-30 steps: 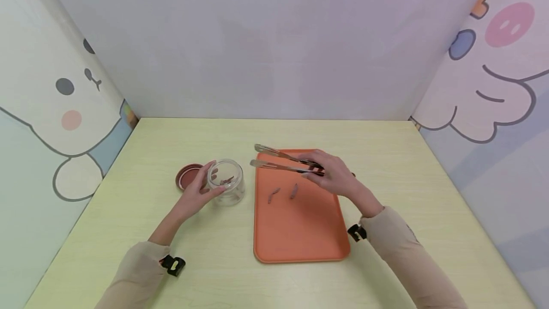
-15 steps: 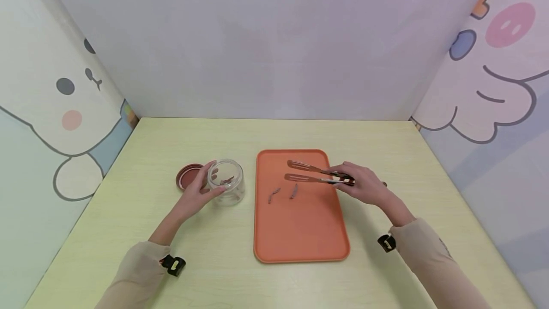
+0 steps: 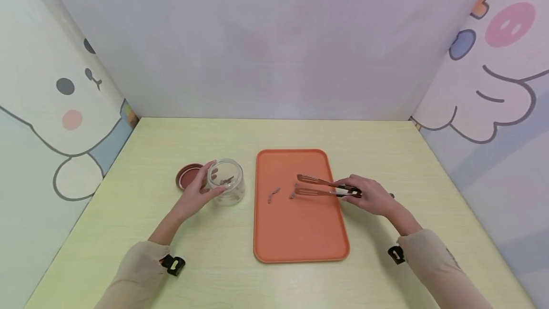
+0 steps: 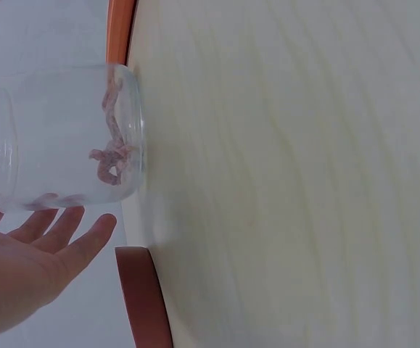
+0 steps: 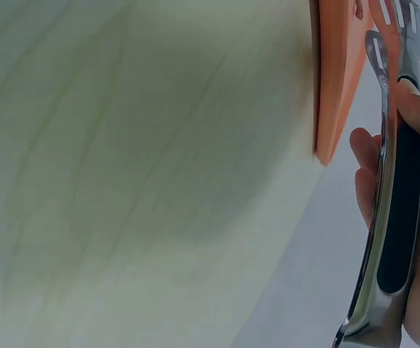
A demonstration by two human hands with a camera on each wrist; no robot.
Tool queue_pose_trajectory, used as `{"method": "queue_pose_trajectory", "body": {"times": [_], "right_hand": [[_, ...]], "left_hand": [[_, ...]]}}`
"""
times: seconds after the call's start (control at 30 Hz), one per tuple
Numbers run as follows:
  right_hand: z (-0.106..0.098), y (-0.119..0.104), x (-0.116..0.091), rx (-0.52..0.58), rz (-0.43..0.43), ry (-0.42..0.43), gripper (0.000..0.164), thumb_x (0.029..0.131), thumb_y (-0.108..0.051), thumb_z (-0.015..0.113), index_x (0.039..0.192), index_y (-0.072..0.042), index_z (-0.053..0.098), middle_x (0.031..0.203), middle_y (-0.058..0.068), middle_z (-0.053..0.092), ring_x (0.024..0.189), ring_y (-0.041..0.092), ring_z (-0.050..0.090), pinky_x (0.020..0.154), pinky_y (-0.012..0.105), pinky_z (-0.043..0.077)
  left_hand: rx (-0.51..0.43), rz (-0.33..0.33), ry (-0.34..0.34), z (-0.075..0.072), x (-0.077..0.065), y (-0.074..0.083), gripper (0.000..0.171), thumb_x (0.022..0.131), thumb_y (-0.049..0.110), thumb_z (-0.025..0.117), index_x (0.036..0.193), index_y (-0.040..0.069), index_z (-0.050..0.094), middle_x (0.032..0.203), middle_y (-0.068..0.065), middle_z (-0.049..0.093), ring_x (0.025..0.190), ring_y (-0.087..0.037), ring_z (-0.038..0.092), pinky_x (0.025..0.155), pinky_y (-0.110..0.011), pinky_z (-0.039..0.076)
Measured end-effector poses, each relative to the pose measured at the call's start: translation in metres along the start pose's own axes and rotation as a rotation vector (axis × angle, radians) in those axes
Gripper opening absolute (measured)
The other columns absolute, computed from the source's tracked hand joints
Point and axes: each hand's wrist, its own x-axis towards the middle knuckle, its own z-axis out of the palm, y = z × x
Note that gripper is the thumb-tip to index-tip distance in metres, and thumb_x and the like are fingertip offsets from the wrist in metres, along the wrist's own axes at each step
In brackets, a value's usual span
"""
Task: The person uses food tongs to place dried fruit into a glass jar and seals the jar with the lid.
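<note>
The right hand's (image 3: 370,195) fingers and thumb grasp a pair of metal tongs (image 3: 315,192) at the right edge of the orange tray (image 3: 302,237), the two arms spread and their tips over the tray's upper middle, close to a thin greyish strip (image 3: 293,195); whether metal touches it I cannot tell. The left hand's (image 3: 196,199) fingers and thumb curl round a clear glass jar (image 3: 229,197), upright just left of the tray, with pinkish strips (image 4: 110,145) at its bottom. The step in hand appears to be a pick-up with the tongs; the next move would call for settling the tips either side of the strip and squeezing lightly, the jar held steady. Another thin piece or two (image 3: 270,198) lies on the tray's left part. Farther left of the tray, beyond the jar, is a reddish-brown lid (image 3: 188,178). No brand, label or writing can be read; the side panels (image 3: 510,25) flanking the tray's table (image 3: 206,275) carry only cartoon animals.
</note>
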Motion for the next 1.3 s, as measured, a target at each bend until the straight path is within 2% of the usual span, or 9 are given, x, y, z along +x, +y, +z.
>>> {"method": "queue_pose_trajectory", "body": {"times": [0.17, 0.37, 0.47, 0.7, 0.97, 1.13, 1.3], "right_hand": [[0.005, 0.004, 0.003, 0.024, 0.0, -0.006, 0.038, 0.074, -0.01, 0.071, 0.111, -0.011, 0.059, 0.077, -0.007, 0.049, 0.059, 0.008, 0.042, 0.051, 0.022, 0.036], [0.011, 0.001, 0.005, 0.1, 0.085, -0.015, 0.034, 0.076, -0.009, 0.069, 0.109, -0.01, 0.06, 0.081, -0.006, 0.055, 0.061, 0.007, 0.046, 0.052, 0.023, 0.04], [0.013, -0.003, 0.006, 0.108, 0.093, -0.014, 0.034, 0.076, -0.009, 0.069, 0.109, -0.01, 0.06, 0.08, -0.006, 0.055, 0.061, 0.006, 0.047, 0.052, 0.024, 0.041], [0.019, -0.011, 0.01, 0.131, 0.055, 0.001, 0.029, 0.075, -0.004, 0.068, 0.103, -0.011, 0.061, 0.079, -0.008, 0.058, 0.063, 0.004, 0.049, 0.054, 0.024, 0.043], [0.019, -0.019, 0.013, 0.139, 0.082, -0.048, 0.025, 0.077, -0.001, 0.065, 0.098, -0.014, 0.062, 0.074, -0.006, 0.058, 0.06, 0.006, 0.047, 0.054, 0.024, 0.042], [0.017, -0.021, 0.012, 0.112, 0.064, -0.058, 0.023, 0.079, -0.003, 0.064, 0.099, -0.013, 0.062, 0.077, -0.003, 0.06, 0.061, 0.006, 0.047, 0.055, 0.025, 0.041], [0.018, -0.023, 0.011, 0.076, 0.051, -0.06, 0.024, 0.078, -0.003, 0.064, 0.099, -0.015, 0.062, 0.077, -0.007, 0.059, 0.06, 0.005, 0.045, 0.054, 0.024, 0.04]], "left_hand": [[-0.001, 0.001, 0.001, -0.001, 0.0, -0.001, 0.071, 0.084, 0.015, 0.061, 0.139, 0.009, 0.017, 0.131, -0.028, 0.031, 0.121, -0.041, 0.028, 0.089, -0.05, 0.036], [0.007, 0.002, 0.001, -0.001, 0.005, -0.022, 0.072, 0.083, 0.023, 0.062, 0.14, 0.017, 0.018, 0.133, -0.023, 0.031, 0.123, -0.035, 0.029, 0.09, -0.046, 0.037], [0.017, 0.012, 0.012, -0.001, 0.006, -0.028, 0.072, 0.083, 0.025, 0.063, 0.139, 0.019, 0.019, 0.133, -0.021, 0.032, 0.122, -0.034, 0.029, 0.089, -0.046, 0.038], [0.028, 0.019, 0.017, -0.001, 0.005, -0.027, 0.071, 0.083, 0.026, 0.063, 0.139, 0.019, 0.02, 0.133, -0.022, 0.031, 0.122, -0.037, 0.029, 0.088, -0.047, 0.038], [0.026, 0.012, 0.016, 0.0, 0.005, -0.027, 0.072, 0.083, 0.025, 0.063, 0.139, 0.018, 0.019, 0.134, -0.021, 0.031, 0.122, -0.036, 0.029, 0.088, -0.047, 0.038], [0.025, 0.018, 0.018, 0.0, 0.005, -0.027, 0.072, 0.083, 0.025, 0.063, 0.139, 0.017, 0.019, 0.133, -0.021, 0.032, 0.122, -0.037, 0.03, 0.088, -0.047, 0.039], [0.021, 0.025, 0.021, 0.0, 0.005, -0.027, 0.072, 0.083, 0.024, 0.063, 0.139, 0.017, 0.02, 0.132, -0.022, 0.033, 0.121, -0.036, 0.031, 0.087, -0.046, 0.039]]}}
